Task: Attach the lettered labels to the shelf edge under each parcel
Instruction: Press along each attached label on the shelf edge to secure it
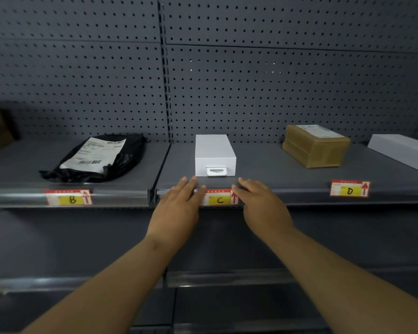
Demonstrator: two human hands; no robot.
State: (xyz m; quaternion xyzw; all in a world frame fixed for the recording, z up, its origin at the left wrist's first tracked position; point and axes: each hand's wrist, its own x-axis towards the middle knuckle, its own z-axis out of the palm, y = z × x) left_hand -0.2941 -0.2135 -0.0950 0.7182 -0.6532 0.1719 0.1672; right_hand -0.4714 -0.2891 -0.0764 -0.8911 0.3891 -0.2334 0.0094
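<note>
Single head view, close in front of the shelf [275, 165], facing the pegboard [275, 80] straight on and tilted slightly down, wide-angle, both forearms entering from the near edge, lower shelves along the bottom.

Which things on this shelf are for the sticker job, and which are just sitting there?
For the job: label B, label C, label D, black bag, white box, brown box, shelf edge, both hands.

Just there: pegboard wall, lower shelf.
</note>
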